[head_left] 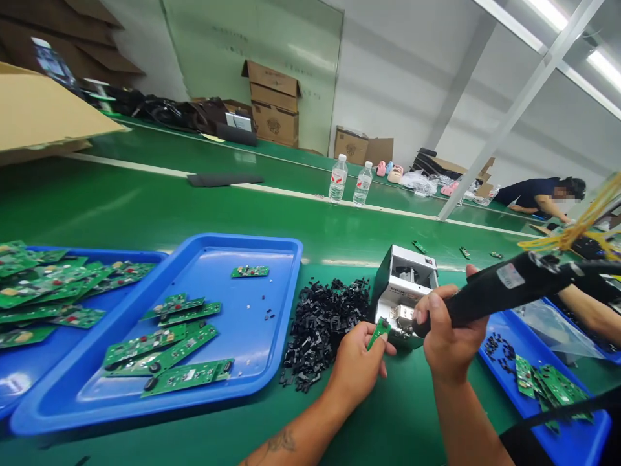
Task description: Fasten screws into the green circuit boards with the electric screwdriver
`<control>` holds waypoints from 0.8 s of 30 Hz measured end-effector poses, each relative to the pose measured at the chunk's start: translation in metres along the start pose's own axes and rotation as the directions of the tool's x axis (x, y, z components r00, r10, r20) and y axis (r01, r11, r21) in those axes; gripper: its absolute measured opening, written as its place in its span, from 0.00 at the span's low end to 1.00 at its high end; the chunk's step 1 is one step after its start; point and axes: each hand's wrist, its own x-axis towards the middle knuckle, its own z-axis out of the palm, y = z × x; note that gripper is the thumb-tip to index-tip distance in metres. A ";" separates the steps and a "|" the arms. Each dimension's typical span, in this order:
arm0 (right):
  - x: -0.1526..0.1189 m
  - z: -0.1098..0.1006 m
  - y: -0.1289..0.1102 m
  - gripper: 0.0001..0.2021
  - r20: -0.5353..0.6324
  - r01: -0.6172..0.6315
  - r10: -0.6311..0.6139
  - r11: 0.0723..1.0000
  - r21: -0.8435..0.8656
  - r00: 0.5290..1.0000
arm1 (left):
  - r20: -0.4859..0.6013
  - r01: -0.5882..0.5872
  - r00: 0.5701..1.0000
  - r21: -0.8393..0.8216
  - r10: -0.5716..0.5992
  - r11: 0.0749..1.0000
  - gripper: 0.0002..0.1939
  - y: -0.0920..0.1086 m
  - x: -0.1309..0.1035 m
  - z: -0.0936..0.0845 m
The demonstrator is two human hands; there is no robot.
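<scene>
My left hand [358, 367] pinches a small green circuit board [380, 332] between thumb and fingers, just in front of a small white and black screw feeder [394, 299]. My right hand [455, 346] is wrapped round a black electric screwdriver [509, 288], tilted with its front end down and left toward the feeder. The screwdriver's tip is hard to make out. Beside my left hand lies a heap of small black plastic parts [330, 327]. Left of the heap, a blue tray [213, 272] bears several green circuit boards [194, 374] and a few tiny loose pieces.
Another blue tray [145, 254] at far left is piled with boards. At right, a blue tray [533, 421] holds boards and black parts. Two water bottles [338, 179] stand behind. Someone's forearm [589, 315] reaches in at right; another person [533, 194] leans over the bench farther back.
</scene>
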 end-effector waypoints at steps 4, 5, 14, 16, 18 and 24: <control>0.004 -0.002 -0.001 0.30 -0.026 0.027 -0.027 1.000 0.010 0.999 | 0.003 -0.004 1.000 0.000 0.004 1.000 0.09 0.000 0.000 0.000; 0.004 -0.003 0.000 0.30 -0.036 0.025 -0.024 1.000 0.009 0.999 | 0.005 -0.006 1.000 0.004 0.006 1.000 0.09 0.000 0.000 0.000; -0.004 0.012 -0.002 0.31 -0.056 0.083 -0.076 0.989 0.124 0.996 | 0.009 0.001 1.000 -0.013 -0.001 1.000 0.08 0.000 0.000 0.001; -0.005 0.014 -0.001 0.31 -0.047 0.086 -0.081 0.989 0.117 0.996 | 0.009 0.010 1.000 -0.031 -0.009 0.999 0.08 0.001 0.001 0.002; -0.005 0.015 0.001 0.31 -0.036 0.094 -0.091 0.991 0.095 0.995 | 0.007 0.018 1.000 -0.055 -0.018 0.998 0.08 0.001 0.001 0.002; -0.006 0.015 0.010 0.30 -0.008 0.116 -0.115 0.990 0.078 0.993 | 0.002 0.031 1.000 -0.083 -0.031 0.996 0.08 0.003 0.000 0.003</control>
